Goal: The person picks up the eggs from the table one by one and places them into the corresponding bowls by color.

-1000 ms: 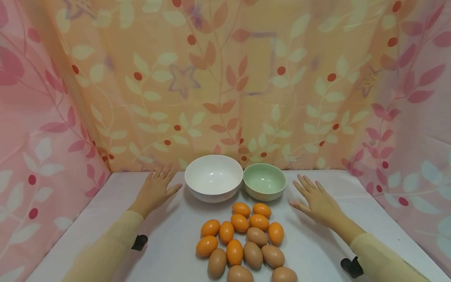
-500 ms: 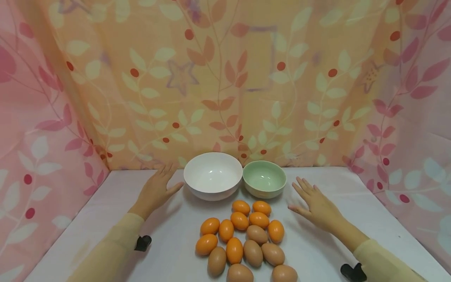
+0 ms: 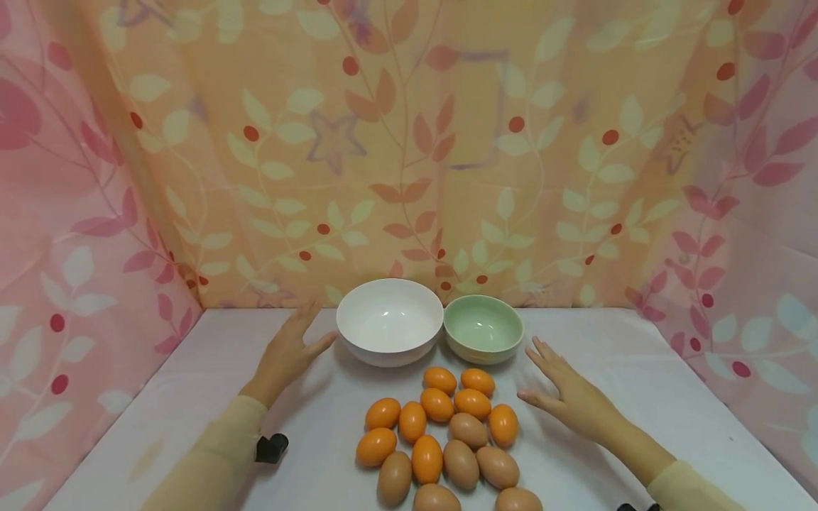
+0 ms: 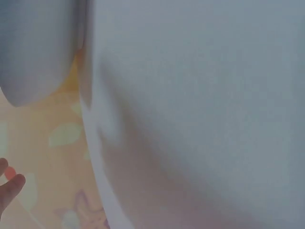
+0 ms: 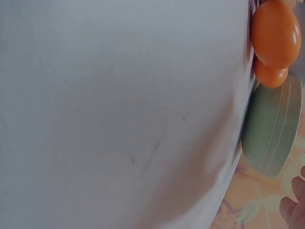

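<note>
In the head view my left hand [image 3: 287, 353] hovers with straight fingers just left of a white bowl [image 3: 388, 358], thumb tip close to its side. My right hand [image 3: 571, 394], fingers spread and straight, hangs over the table to the lower right of a smaller green bowl [image 3: 483, 355]. Neither hand holds anything. Before the bowls lie several orange eggs [image 3: 427, 459] and several brown eggs [image 3: 461, 464] in a loose cluster. In the right wrist view the green bowl stands behind an orange egg [image 5: 275, 34], and fingertips [image 5: 288, 208] show at the lower right edge.
A white cloth covers the table [image 3: 307, 454]. Orange patterned fabric [image 3: 409, 142] hangs along the back, and pink fabric [image 3: 57, 284] borders the left and right sides. The two bowls stand side by side near the back edge.
My right hand has come slightly down and inward, nearer the eggs. My left hand has shifted a little right, toward the white bowl. Bowls and eggs lie as before.
</note>
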### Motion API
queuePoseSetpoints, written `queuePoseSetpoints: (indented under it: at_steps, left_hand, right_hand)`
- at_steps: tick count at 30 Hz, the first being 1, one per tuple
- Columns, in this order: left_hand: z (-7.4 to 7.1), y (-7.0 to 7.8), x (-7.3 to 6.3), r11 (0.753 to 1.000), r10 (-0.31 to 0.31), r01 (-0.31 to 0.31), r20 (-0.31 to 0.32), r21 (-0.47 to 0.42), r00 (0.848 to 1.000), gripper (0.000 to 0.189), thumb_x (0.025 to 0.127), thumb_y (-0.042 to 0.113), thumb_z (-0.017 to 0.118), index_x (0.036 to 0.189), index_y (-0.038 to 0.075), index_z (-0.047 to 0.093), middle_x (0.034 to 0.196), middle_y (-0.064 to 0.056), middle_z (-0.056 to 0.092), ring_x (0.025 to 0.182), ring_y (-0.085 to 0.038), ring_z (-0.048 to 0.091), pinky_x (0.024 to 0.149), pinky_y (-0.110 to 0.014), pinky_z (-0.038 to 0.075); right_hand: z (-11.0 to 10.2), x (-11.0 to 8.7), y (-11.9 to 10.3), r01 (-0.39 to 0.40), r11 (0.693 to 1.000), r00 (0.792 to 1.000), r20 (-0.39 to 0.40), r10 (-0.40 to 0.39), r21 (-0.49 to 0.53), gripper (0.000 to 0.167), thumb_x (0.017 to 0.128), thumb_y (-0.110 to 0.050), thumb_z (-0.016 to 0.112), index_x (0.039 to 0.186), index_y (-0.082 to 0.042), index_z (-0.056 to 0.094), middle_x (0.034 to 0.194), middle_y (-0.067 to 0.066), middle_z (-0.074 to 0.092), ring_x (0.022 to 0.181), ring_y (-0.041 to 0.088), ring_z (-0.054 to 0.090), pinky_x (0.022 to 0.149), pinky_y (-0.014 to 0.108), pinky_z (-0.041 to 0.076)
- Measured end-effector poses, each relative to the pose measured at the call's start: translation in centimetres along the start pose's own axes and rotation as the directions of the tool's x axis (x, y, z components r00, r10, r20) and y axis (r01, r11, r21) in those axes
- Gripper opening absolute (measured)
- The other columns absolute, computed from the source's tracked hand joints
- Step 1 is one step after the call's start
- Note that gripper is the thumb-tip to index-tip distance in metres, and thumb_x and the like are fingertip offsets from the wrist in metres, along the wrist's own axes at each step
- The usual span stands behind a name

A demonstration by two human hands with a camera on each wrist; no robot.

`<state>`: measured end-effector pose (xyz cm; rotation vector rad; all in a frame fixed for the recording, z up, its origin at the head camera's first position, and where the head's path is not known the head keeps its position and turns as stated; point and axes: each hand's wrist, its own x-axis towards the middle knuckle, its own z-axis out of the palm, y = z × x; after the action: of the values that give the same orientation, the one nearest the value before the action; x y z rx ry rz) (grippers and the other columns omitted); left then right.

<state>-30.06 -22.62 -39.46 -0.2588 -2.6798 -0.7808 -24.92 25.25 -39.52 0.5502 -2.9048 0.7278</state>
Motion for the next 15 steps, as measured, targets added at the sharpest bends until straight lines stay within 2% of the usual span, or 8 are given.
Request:
queuePoseSetpoints:
  at_steps: [5, 11, 15]
  left_hand:
    - [0.0, 0.05, -0.14, 0.996, -0.05, 0.051, 0.012, -0.071, 0.999, 0.08, 0.093, 0.047, 0.065, 0.158, 0.019, 0.028, 0.166, -0.008, 0.023, 0.149, -0.039, 0.028, 0.118, -0.064, 0.026]
    - [0.16, 0.12, -0.17, 0.985, -0.089, 0.089, 0.005, -0.149, 0.996, 0.081, 0.093, 0.047, 0.065, 0.157, 0.013, 0.03, 0.165, -0.01, 0.024, 0.15, -0.039, 0.026, 0.121, -0.06, 0.023]
    - [0.59, 0.31, -0.21, 0.957, -0.154, 0.158, 0.039, -0.241, 0.987, 0.083, 0.093, 0.053, 0.063, 0.158, 0.017, 0.026, 0.166, -0.009, 0.021, 0.149, -0.04, 0.028, 0.12, -0.059, 0.026]
  right_hand:
    - [0.13, -0.39, -0.45, -0.025, 0.997, 1.0, 0.006, 0.024, 0.073, 0.081, 0.092, -0.053, 0.063, 0.156, -0.014, 0.032, 0.165, 0.017, 0.02, 0.146, 0.049, 0.026, 0.11, 0.073, 0.026]
    - [0.07, -0.66, -0.68, -0.062, 0.987, 0.998, 0.025, 0.059, 0.147, 0.08, 0.094, -0.048, 0.063, 0.158, -0.016, 0.027, 0.165, 0.018, 0.019, 0.146, 0.05, 0.025, 0.109, 0.074, 0.025]
    - [-0.06, -0.93, -1.05, -0.097, 0.976, 0.995, 0.056, 0.088, 0.193, 0.081, 0.094, -0.047, 0.062, 0.159, -0.017, 0.025, 0.164, 0.017, 0.02, 0.146, 0.049, 0.025, 0.11, 0.074, 0.025]
